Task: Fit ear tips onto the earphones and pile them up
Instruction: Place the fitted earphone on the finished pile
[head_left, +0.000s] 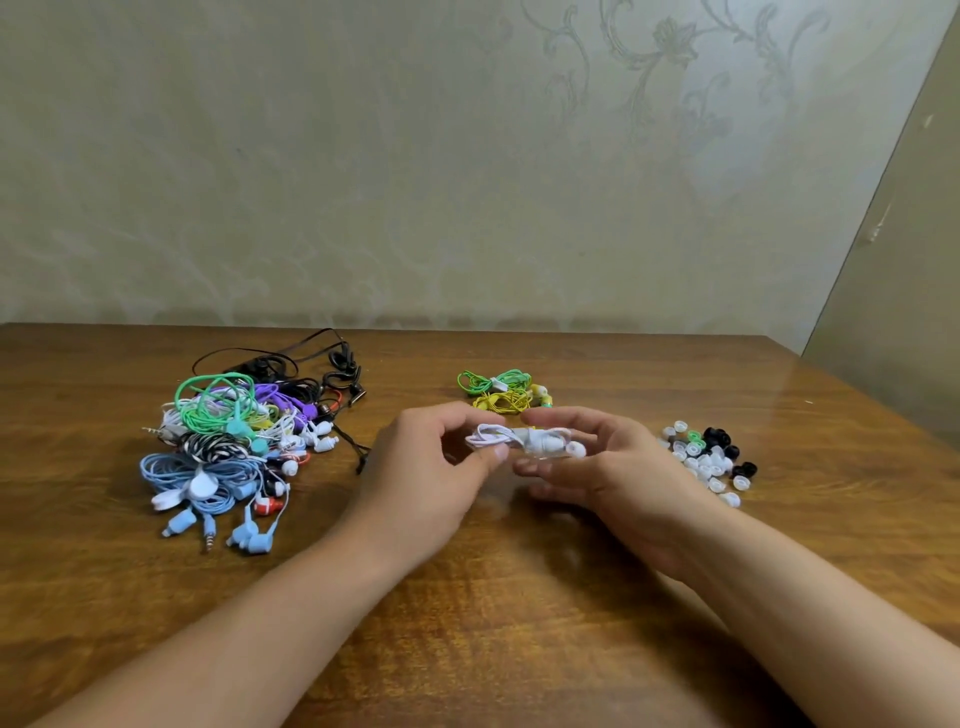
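Right now the left hand is pinching the coiled end of a white earphone bundle between thumb and curled fingers, a narrow grip closed on the cable. The right hand is cupping the bundle's other end, its fingers bent loosely around the earbud bodies; an ear tip is already showing on one bud, while whether the second bud has one I cannot tell. The bundle is hanging just above the tabletop, between the two hands.

It looks very light and floppy: the thin cord is likely to uncoil if released, so holding the wrapped middle seems wise, while the hard bud shell is the firm place to grasp when pressing a tip on. The soft, small tips will probably squash and slip easily.

Just behind the bundle, a green and a yellow set are lying together, probably the finished pile. To the bundle's right, loose ear tips, white, black and green, are lying scattered. Well to its left, a tangled heap of earphones is waiting.
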